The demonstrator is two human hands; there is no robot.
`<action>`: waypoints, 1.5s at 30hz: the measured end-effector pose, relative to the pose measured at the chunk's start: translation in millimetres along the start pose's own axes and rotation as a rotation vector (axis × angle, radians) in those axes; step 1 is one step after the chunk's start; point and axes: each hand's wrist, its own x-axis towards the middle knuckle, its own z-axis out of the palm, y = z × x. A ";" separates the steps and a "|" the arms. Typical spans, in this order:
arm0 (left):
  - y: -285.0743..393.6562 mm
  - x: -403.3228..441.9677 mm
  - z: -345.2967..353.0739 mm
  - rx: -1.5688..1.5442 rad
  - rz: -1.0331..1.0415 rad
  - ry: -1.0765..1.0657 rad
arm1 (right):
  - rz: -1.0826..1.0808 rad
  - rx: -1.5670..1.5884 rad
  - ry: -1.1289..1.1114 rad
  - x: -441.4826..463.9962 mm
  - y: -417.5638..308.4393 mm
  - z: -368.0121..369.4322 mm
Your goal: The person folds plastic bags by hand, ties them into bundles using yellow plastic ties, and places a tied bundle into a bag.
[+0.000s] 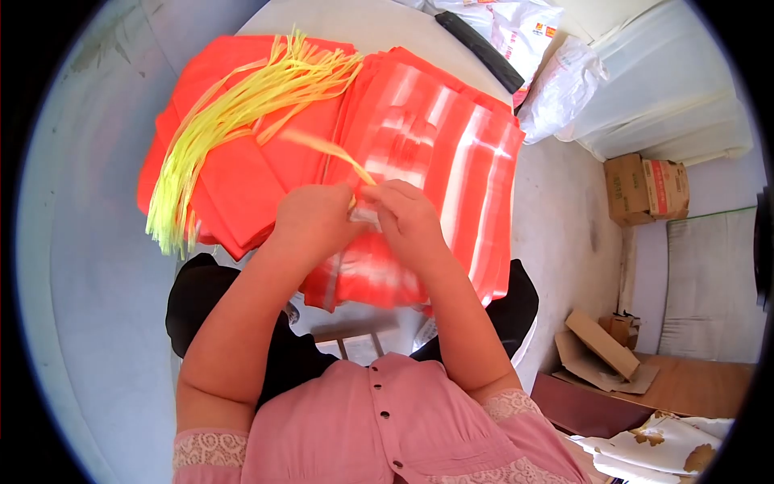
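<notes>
My left hand (316, 219) and my right hand (405, 224) meet over a pile of red-and-white striped plastic sheets or bags (476, 194). A thin yellow strip (343, 154) runs between my closed fingers, its loose end trailing up and left, blurred. Both hands pinch this strip, beside a gathered part of the striped plastic; the fingertips are partly hidden. To the left lies a folded stack of plain orange-red plastic (222, 181). Across that stack a bundle of yellow-green strips (205, 133) is spread out.
A black roll (480, 51) lies on the pale table (314, 16) by its far right edge. Behind it stand white printed sacks (564, 89). On the right are a cardboard box (647, 189), flattened cardboard (601, 355) on brown furniture (701, 387), and patterned cloth (661, 448).
</notes>
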 end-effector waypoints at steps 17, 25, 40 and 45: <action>-5.9 3.0 -4.5 -0.723 0.534 0.301 | 0.074 0.203 0.078 9.1 -8.7 -0.7; 1.0 22.1 10.3 -0.530 0.363 0.318 | 0.392 0.470 0.202 2.1 -16.7 -9.2; 5.0 30.9 13.4 -0.378 0.524 0.365 | 0.049 -0.309 0.190 -1.6 7.7 -16.8; 6.2 31.6 9.8 -0.517 0.501 0.289 | 0.004 -0.002 0.135 1.3 19.8 -20.0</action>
